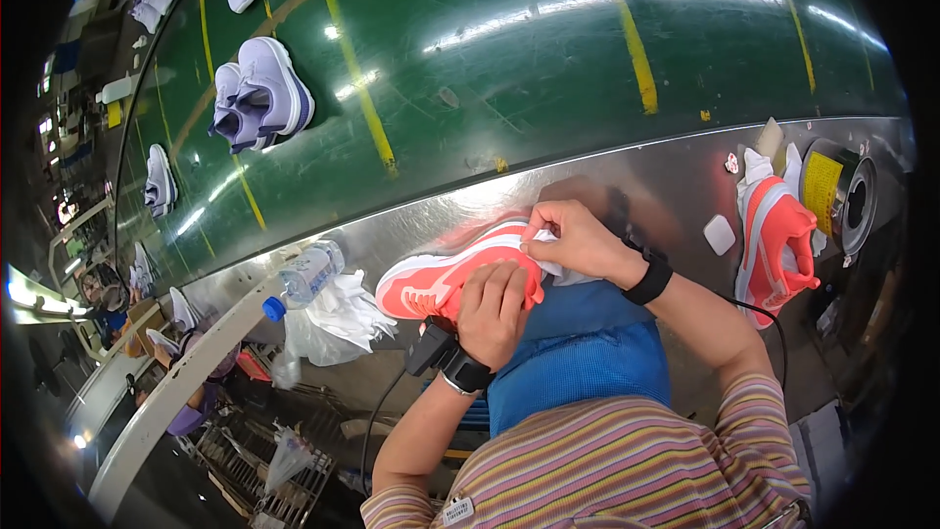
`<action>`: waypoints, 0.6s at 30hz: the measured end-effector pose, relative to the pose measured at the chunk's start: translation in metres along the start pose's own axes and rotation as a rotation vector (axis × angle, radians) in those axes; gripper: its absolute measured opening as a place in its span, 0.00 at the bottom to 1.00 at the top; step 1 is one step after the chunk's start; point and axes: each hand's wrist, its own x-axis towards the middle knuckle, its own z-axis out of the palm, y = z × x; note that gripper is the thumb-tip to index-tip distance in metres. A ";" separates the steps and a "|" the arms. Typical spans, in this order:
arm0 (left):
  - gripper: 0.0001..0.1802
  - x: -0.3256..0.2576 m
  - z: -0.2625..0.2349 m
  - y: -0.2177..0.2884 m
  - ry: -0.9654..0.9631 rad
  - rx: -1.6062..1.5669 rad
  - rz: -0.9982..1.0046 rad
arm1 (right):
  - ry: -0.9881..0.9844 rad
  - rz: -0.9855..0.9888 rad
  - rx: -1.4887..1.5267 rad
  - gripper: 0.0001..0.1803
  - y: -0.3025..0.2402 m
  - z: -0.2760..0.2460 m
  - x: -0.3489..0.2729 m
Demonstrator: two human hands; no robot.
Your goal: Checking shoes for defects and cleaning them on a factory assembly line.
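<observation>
A coral-pink sneaker (431,282) with a white sole lies on its side at the near edge of the metal ledge, toe to the left. My left hand (493,312) is closed over its upper, near the laces and collar. At the heel end, my right hand (580,240) pinches a piece of white cloth or paper (554,257) against the sole edge, thumb and forefinger together. The fingers partly cover that white piece, so its full shape is hidden. Both wrists wear black bands.
Beyond the ledge runs a green belt (509,69) carrying lavender sneakers (279,88). A water bottle (313,272) and white papers (351,313) lie left. To the right are another coral sneaker (762,245), a round metal can (844,191) and a white square piece (720,234).
</observation>
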 end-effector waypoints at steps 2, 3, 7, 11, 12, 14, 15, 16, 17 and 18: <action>0.29 -0.001 0.000 -0.001 0.001 -0.005 0.000 | -0.014 0.019 0.016 0.07 -0.002 0.001 -0.002; 0.29 -0.001 -0.001 -0.002 0.003 -0.009 0.006 | -0.020 0.020 0.014 0.07 -0.002 0.001 -0.005; 0.29 0.001 0.001 -0.002 0.002 -0.025 -0.007 | -0.042 0.064 0.062 0.05 -0.002 -0.001 -0.003; 0.29 -0.001 -0.002 -0.002 0.004 -0.017 0.005 | -0.050 0.039 0.064 0.04 -0.005 0.002 -0.002; 0.29 -0.001 -0.002 -0.002 0.004 -0.018 0.006 | -0.053 0.040 0.065 0.04 -0.005 0.001 -0.004; 0.29 -0.002 -0.002 -0.003 -0.004 -0.022 0.001 | -0.081 0.110 0.059 0.04 -0.003 -0.002 -0.009; 0.29 -0.001 -0.001 -0.003 -0.011 -0.027 0.000 | -0.081 0.108 0.059 0.04 -0.001 -0.001 -0.009; 0.29 0.000 -0.001 -0.003 -0.009 -0.024 0.002 | -0.063 0.119 0.112 0.04 0.003 0.000 -0.007; 0.29 -0.001 -0.001 -0.002 -0.004 -0.025 0.002 | -0.042 0.132 0.167 0.04 0.004 0.001 -0.007; 0.29 -0.001 -0.001 -0.002 0.002 -0.026 0.003 | -0.039 0.131 0.169 0.04 0.003 0.000 -0.007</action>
